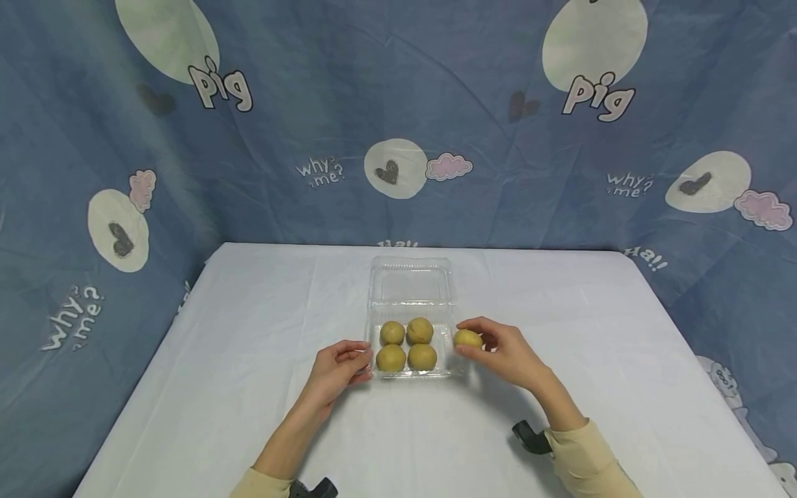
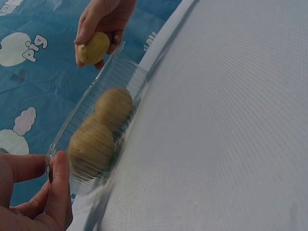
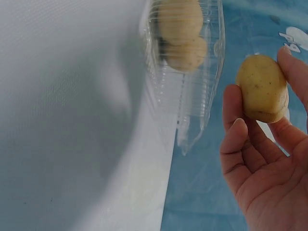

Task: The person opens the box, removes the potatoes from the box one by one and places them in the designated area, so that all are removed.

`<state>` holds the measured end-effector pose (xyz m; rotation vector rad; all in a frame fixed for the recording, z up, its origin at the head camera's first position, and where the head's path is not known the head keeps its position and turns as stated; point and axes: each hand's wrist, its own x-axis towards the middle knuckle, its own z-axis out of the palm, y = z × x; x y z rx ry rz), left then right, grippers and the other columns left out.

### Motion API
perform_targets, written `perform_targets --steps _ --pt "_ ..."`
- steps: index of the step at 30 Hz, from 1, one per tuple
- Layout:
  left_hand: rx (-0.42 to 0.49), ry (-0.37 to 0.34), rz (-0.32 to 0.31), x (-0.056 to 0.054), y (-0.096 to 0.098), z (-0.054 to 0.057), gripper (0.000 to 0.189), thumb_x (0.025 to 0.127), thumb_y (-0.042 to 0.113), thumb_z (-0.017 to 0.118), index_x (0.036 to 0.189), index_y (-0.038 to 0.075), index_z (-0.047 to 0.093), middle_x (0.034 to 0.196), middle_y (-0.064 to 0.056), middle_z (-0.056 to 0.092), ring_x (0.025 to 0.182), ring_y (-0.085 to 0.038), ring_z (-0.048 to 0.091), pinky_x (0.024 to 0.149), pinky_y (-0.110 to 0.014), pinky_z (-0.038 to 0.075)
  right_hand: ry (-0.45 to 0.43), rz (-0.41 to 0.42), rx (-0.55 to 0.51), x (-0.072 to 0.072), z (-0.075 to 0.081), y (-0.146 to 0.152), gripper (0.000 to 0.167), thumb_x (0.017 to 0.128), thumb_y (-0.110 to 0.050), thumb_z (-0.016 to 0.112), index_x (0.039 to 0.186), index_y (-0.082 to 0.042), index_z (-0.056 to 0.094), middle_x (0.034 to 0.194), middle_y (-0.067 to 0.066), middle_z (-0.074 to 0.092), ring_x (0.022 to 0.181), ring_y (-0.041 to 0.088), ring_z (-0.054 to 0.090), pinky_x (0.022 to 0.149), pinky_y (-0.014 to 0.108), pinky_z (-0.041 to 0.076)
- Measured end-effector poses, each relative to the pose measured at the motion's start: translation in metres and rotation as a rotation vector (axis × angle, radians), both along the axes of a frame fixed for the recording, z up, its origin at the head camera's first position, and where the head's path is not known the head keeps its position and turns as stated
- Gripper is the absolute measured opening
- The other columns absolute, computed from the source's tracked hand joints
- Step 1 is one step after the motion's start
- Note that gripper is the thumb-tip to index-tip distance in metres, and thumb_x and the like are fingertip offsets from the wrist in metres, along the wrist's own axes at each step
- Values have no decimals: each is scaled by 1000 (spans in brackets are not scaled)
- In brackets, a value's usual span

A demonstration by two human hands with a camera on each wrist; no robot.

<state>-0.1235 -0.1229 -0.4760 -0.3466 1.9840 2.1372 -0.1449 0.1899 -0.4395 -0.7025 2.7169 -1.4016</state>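
A clear plastic clamshell box (image 1: 447, 349) lies on the white table with its lid (image 1: 411, 282) laid back, away from the person. Several yellowish potatoes (image 1: 391, 358) sit in its base in two rows; two groups of them show through the ribbed wall in the wrist views. My left hand (image 1: 341, 373) pinches the box's left rim between thumb and fingers, plainest in the left wrist view. Just off the box's right side, my right hand (image 1: 503, 351) holds another potato (image 3: 262, 88) between thumb and fingertips, raised above rim height in the left wrist view.
A white cloth (image 1: 249, 346) covers the table. Behind and at both sides hangs a blue printed curtain (image 1: 299, 104). Dark wrist camera mounts (image 1: 532, 437) stick out from both sleeves near the table's front.
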Motion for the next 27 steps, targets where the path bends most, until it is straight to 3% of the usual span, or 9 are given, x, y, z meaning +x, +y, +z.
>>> perform_targets --steps 27 --pt "18 1 1 0 -1 -2 23 89 0 69 110 -8 64 83 -9 63 73 -17 64 67 -30 60 -63 -59 -11 2 -7 17 40 87 -26 77 119 -6 66 105 0 68 85 14 66 75 28 57"
